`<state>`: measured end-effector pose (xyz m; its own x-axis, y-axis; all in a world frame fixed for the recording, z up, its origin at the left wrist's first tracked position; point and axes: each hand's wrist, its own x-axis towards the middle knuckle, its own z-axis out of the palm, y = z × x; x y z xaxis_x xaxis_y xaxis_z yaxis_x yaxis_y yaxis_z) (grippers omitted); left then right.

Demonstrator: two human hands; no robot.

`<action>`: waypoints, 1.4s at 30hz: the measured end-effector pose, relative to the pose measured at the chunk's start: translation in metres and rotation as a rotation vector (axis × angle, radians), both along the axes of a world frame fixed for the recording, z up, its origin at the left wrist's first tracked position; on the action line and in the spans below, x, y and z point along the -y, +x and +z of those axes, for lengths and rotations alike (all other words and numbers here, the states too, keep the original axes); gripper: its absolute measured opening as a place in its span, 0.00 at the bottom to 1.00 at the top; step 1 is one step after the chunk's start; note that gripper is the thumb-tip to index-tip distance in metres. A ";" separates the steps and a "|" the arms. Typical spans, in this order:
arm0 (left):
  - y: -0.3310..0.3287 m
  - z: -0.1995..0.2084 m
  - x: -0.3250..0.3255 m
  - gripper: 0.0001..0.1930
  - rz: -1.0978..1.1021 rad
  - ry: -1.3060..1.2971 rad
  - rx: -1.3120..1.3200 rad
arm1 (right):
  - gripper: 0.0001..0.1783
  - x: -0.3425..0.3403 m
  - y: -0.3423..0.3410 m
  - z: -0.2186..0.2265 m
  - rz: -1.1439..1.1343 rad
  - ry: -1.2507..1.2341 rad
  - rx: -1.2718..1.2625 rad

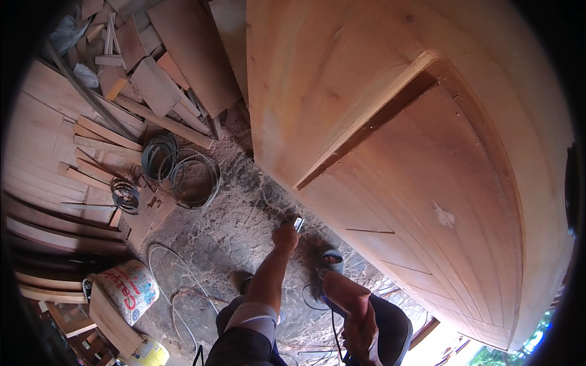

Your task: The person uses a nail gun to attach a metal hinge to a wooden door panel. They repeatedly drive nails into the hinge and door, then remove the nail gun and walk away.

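My left arm reaches forward over the dusty floor, and my left hand point(285, 235) is closed round a small silvery metal piece point(298, 224) with a dark spot on it. Its exact kind is too small to make out. The hand is near the lower edge of a large curved wooden hull or panel point(378, 36), apart from it. My right hand point(364, 334) is low, beside my bent right leg, and appears to rest there. Its fingers are partly in shadow, and I cannot make out whether it holds anything.
Coils of wire point(198, 183) lie on the floor at left, near stacked wood strips point(104, 143). Offcut boards point(162, 85) pile up at far left. A white bucket point(137, 287) stands at lower left with a plank point(113, 320) against it. A loose cable point(152, 262) crosses the floor.
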<state>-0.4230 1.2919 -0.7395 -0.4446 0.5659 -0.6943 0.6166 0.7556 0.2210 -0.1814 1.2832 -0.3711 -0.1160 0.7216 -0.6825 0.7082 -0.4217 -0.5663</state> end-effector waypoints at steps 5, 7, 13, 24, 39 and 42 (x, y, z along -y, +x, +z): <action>-0.017 -0.021 0.019 0.18 -0.084 -0.015 -0.012 | 0.36 0.009 0.001 -0.005 -0.085 -0.020 -0.054; -0.015 -0.029 0.024 0.18 -0.044 0.031 0.003 | 0.35 0.009 0.002 -0.010 -0.043 0.095 -0.027; -0.045 0.013 0.054 0.19 0.313 0.387 0.531 | 0.30 0.016 -0.003 0.007 -0.096 0.078 -0.215; -0.126 0.515 0.094 0.14 0.714 0.874 0.910 | 0.28 0.037 -0.049 0.195 0.043 0.074 -0.467; -0.118 0.774 -0.047 0.12 0.615 1.065 1.270 | 0.39 -0.017 -0.045 0.441 -0.257 0.323 -0.791; -0.119 0.815 -0.088 0.13 0.318 1.042 1.168 | 0.36 -0.041 -0.035 0.459 -0.342 0.337 -0.822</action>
